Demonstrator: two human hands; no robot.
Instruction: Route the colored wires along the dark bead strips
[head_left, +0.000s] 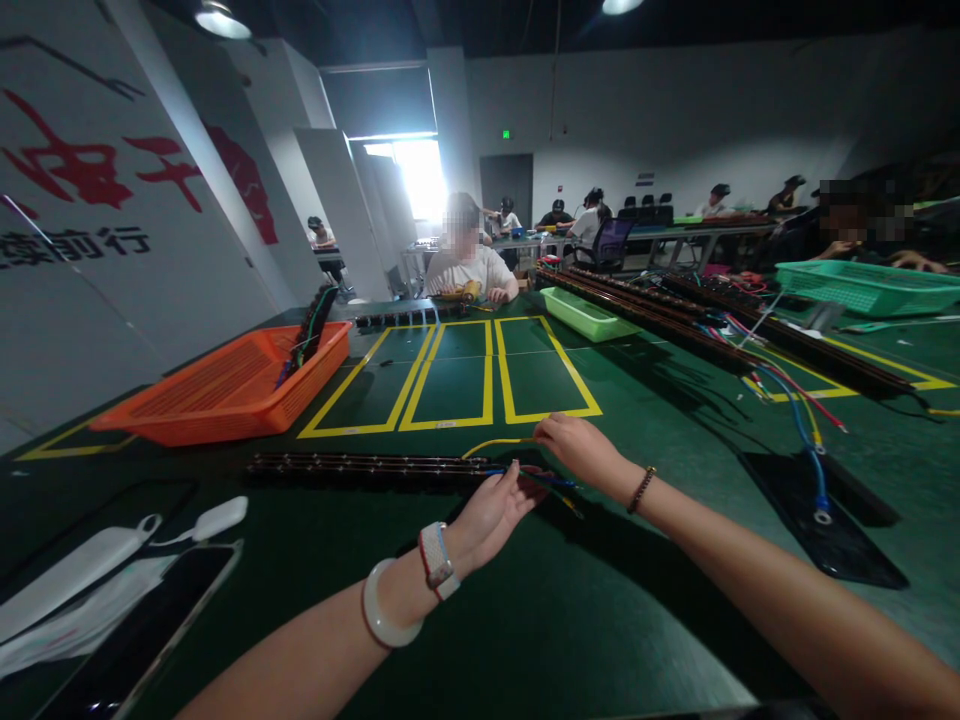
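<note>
A long black strip assembly (367,468) lies across the green table, with coloured wires coming out of its right end. My left hand (495,515) is at that right end, its thumb and fingers closed round the bundle of wires (551,478). Just above and to the right, my right hand (574,445) pinches the yellow wire (499,442), which arches up from the strip's end. The wire's tip is hidden by the fingers.
An orange basket (202,420) holding another strip stands at the left. Long black strips (667,320) and a black phone-like slab (832,530) lie at the right. White items (82,570) are at the near left. A person (469,265) sits across the table (465,620).
</note>
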